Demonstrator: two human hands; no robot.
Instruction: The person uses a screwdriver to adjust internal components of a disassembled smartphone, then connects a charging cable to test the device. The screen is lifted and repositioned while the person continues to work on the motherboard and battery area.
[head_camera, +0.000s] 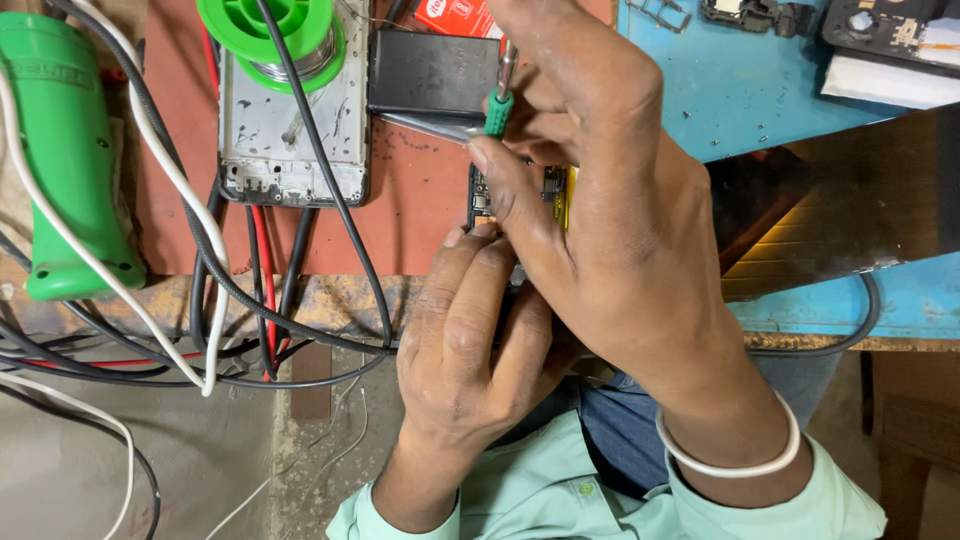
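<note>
My right hand (600, 200) is closed around a small screwdriver with a green handle (497, 110), its thumb pressed beside an opened phone body (482, 200) that shows a circuit board and a yellow strip. My left hand (470, 330) grips the lower end of that phone body from below, fingers curled up around it. Most of the phone is hidden under both hands. A white bangle (730, 462) circles my right wrist. Just above the hands lies a black flat battery (432, 72) on a silvery sheet.
A bare metal phone frame (290, 130) with a green solder spool (272, 30) on it lies on a red mat (410, 210). A green tool (62, 150) lies at left. Black, white and red cables (200, 290) hang over the bench edge. A blue surface (740, 80) holds phone parts.
</note>
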